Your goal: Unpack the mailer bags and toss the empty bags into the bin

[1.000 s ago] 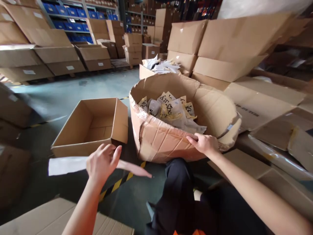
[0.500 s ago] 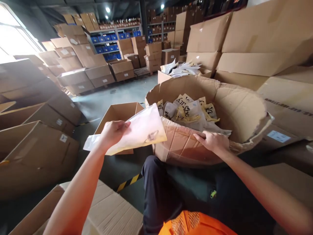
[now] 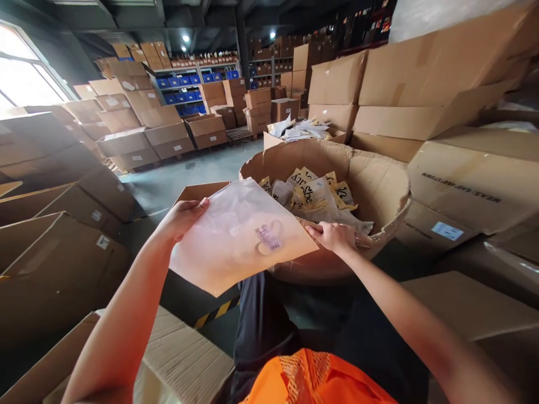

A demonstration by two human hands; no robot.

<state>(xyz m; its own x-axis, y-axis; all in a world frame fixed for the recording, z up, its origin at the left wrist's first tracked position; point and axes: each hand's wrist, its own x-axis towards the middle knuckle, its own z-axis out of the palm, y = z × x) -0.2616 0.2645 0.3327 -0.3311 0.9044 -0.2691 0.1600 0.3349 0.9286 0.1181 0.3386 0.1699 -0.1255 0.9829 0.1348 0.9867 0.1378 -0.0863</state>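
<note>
My left hand (image 3: 183, 219) is closed on the upper left edge of a frosted plastic bag (image 3: 229, 230), which spreads out flat and tilted in front of me. The bag carries a small printed label and a faint dark marking seen through it. My right hand (image 3: 337, 238) is closed on the near rim of a large, rounded cardboard box (image 3: 374, 179). The bag's right corner comes close to my right fingers; I cannot tell whether they touch. Inside the box lie several pale yellow and white bags (image 3: 307, 191) with black lettering.
Behind the large box stands another carton (image 3: 272, 141) full of white bags. Open cartons (image 3: 71, 252) line the left, and a carton flap (image 3: 185, 353) lies low in front. Tall stacked boxes (image 3: 421, 73) close the right side. Yellow-black tape (image 3: 217, 313) marks the floor.
The bag in my left hand has turned and opened out, showing its broad face and label. The view has shifted slightly, while my right hand stays at the box rim.
</note>
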